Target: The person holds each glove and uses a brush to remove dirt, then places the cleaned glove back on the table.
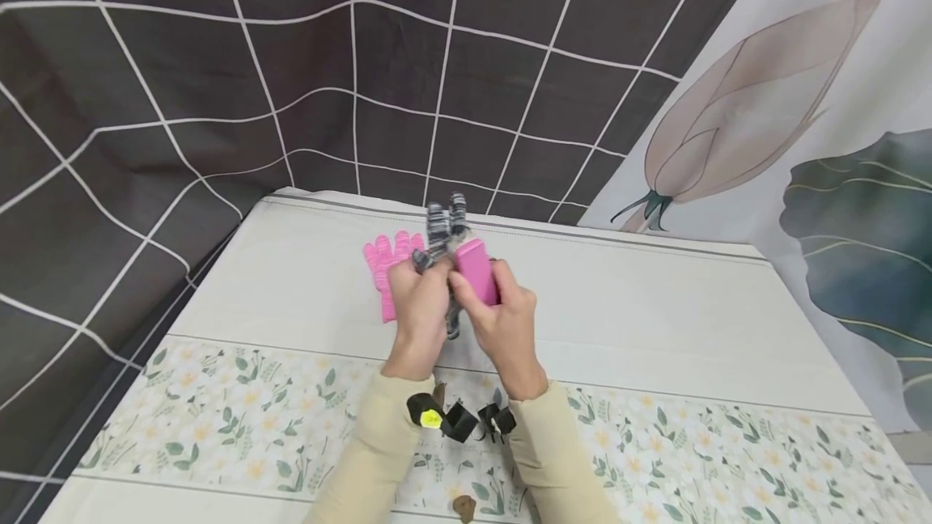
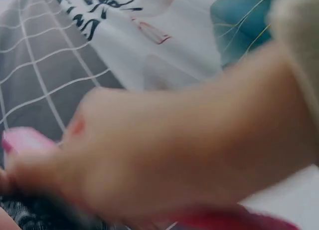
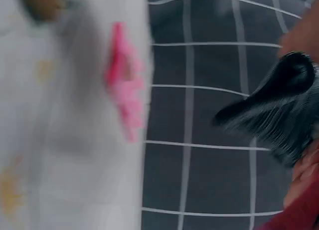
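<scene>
In the head view my left hand [image 1: 420, 306] grips a black-and-white striped knit glove [image 1: 438, 226], its fingers pointing away from me. My right hand [image 1: 506, 318] holds a pink brush [image 1: 476, 269] by its block-shaped back, the pale bristly edge against the glove. A pink knit glove [image 1: 380, 265] lies flat on the table, just left of my left hand. The striped glove's dark cuff [image 3: 294, 80] hangs loose in the right wrist view. Blur hides the left hand's fingers [image 2: 30, 175] in the left wrist view, where the brush [image 2: 30, 139] shows beyond them.
A white cloth with a floral band covers the table [image 1: 655, 314]. Behind it hangs a dark curtain [image 1: 393, 55] with white grid lines; a leaf-printed curtain [image 1: 743, 103] hangs at right. A small brown thing [image 1: 463, 508] lies near the front.
</scene>
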{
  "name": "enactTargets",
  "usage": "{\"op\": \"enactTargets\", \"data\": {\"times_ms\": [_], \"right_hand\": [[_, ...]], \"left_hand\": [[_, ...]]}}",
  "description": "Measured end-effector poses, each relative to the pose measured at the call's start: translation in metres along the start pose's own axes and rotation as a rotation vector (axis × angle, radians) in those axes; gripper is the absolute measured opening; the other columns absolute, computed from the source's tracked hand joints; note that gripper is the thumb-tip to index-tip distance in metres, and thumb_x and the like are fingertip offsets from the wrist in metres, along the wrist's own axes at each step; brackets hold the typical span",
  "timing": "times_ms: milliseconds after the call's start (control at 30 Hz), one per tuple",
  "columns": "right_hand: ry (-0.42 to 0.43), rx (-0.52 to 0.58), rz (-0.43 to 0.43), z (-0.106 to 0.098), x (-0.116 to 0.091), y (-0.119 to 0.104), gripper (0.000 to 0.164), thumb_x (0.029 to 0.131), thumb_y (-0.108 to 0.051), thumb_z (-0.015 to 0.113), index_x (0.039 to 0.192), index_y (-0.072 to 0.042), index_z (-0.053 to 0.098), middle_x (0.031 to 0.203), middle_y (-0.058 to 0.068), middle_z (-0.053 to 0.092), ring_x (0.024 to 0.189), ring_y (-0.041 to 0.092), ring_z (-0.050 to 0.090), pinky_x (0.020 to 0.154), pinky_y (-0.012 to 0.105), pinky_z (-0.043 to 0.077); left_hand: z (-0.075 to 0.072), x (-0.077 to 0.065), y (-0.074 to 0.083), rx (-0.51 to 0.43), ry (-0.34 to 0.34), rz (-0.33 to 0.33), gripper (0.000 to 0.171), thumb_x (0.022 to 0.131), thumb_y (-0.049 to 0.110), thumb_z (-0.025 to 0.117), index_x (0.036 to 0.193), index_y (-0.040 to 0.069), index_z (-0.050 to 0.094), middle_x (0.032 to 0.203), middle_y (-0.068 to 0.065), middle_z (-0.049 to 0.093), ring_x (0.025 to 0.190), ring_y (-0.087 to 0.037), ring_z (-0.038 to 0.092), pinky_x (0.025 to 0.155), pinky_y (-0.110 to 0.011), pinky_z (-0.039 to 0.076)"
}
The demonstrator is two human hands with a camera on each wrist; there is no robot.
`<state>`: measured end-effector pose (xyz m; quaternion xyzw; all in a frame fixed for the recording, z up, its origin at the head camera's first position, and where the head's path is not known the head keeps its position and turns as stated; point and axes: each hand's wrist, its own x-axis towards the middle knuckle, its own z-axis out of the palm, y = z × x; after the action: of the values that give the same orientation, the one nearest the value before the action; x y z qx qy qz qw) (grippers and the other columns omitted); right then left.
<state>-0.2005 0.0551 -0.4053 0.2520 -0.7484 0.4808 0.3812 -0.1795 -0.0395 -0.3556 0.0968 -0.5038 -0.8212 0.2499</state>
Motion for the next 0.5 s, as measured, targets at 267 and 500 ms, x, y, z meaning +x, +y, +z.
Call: {"op": "enactTargets", "data": {"times_ms": [267, 500], "right_hand": [[-0.200, -0.049, -0.130, -0.007, 0.003, -0.027, 0.031, 0.068, -0.035, 0.066, 0.069, -0.011, 0.046, 0.051, -0.008, 0.041, 0.040, 0.002, 0.037, 0.034, 0.014, 0.029], [-0.073, 0.236, 0.055, -0.021, 0.016, -0.035, 0.019, 0.077, -0.022, 0.059, 0.069, -0.008, 0.049, 0.047, -0.005, 0.047, 0.036, 0.006, 0.039, 0.029, 0.016, 0.029]], "left_hand": [[-0.030, 0.033, -0.013, -0.138, 0.066, -0.031, 0.041, 0.065, 0.006, 0.068, 0.099, -0.008, 0.051, 0.096, -0.020, 0.053, 0.086, -0.030, 0.052, 0.073, -0.036, 0.044], [-0.014, 0.021, -0.004, 0.016, 0.044, 0.039, 0.033, 0.064, 0.016, 0.071, 0.086, -0.004, 0.056, 0.083, -0.015, 0.059, 0.074, -0.025, 0.057, 0.066, -0.032, 0.047]]}}
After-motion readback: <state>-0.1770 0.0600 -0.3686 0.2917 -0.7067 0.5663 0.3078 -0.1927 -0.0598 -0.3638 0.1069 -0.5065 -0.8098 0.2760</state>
